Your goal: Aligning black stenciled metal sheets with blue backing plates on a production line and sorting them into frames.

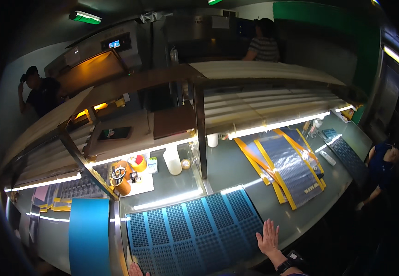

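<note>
A blue sheet with rows of dark grid patterns (195, 230) lies flat on the bench in front of me. My right hand (268, 237) is open beside the sheet's right edge, its fingers stretched out and holding nothing; whether it touches the sheet I cannot tell. At the sheet's lower left corner, only the fingers of my left hand (136, 269) show above the picture's lower edge. They look extended, with nothing in them, and the rest of that hand is cut off.
A plain blue sheet (89, 234) lies to the left. Clear films with yellow tape borders (291, 168) lie to the right. Behind stand a white bottle (172, 160) and an orange cup of tools (121, 181). A metal post (200, 129) carries the overhead shelf. A person (383, 161) stands at right.
</note>
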{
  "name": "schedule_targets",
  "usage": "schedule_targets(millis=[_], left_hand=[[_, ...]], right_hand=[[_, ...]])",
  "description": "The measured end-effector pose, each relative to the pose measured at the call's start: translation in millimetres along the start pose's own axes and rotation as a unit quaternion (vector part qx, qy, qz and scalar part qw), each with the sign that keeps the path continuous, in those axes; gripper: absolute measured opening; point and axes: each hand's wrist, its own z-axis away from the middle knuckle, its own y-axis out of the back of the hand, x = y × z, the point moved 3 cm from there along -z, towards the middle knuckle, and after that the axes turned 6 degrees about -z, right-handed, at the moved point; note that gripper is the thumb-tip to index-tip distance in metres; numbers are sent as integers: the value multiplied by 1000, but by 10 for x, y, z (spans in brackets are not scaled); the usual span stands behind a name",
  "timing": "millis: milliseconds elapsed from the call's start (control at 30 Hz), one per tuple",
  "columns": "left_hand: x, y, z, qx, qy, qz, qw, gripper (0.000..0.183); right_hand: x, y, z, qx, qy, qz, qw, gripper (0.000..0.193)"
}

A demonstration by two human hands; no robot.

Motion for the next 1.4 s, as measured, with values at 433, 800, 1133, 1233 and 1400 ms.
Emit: schedule_targets(millis=[433, 800, 1133, 1233, 1400], left_hand=[[-36, 237, -151, 165, 327, 183, 912, 31], [-236, 492, -451, -53, 364, 188, 911, 47], [-95, 1212, 117, -64, 246, 639, 726, 31], [-226, 1557, 237, -142, 155, 749, 628, 33], [-292, 1019, 288, 276, 77, 512, 810, 51]], right_hand=[[-422, -79, 309, 2, -22, 64, 998, 60], [-1870, -606, 978, -251, 241, -100, 932, 61], [-1564, -234, 986, -108, 334, -99, 931, 52], [-1834, 548, 824, 39, 451, -60, 889, 33], [-2160, 1761, 117, 40, 481, 213, 850, 17]])
